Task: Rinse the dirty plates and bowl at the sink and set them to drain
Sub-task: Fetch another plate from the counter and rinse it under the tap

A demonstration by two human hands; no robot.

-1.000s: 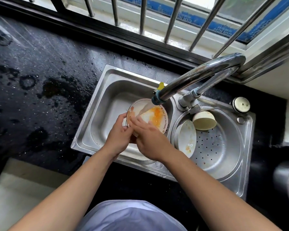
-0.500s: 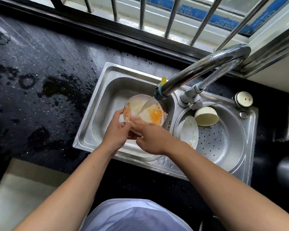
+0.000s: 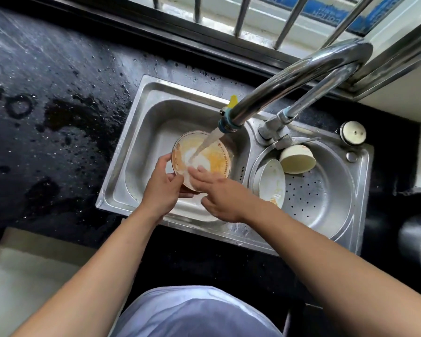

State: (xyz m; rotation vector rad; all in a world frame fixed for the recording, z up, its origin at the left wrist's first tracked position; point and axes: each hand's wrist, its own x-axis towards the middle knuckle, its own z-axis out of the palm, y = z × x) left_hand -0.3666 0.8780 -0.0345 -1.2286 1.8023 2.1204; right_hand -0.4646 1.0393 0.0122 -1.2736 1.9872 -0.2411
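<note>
**Rinse under way: one plate under the water, none judged clean.**
Under the curved chrome tap (image 3: 289, 80), the left hand (image 3: 162, 190) grips the rim of the round white orange-stained plate (image 3: 214, 156). The right hand (image 3: 223, 195), fingers flat, rubs its face. Right of the tap, a smeared white plate (image 3: 271, 183) and cream bowl (image 3: 298, 161) lean in the perforated steel basin (image 3: 321, 190), apparently unrinsed. The stained plate's underside is hidden.
</note>
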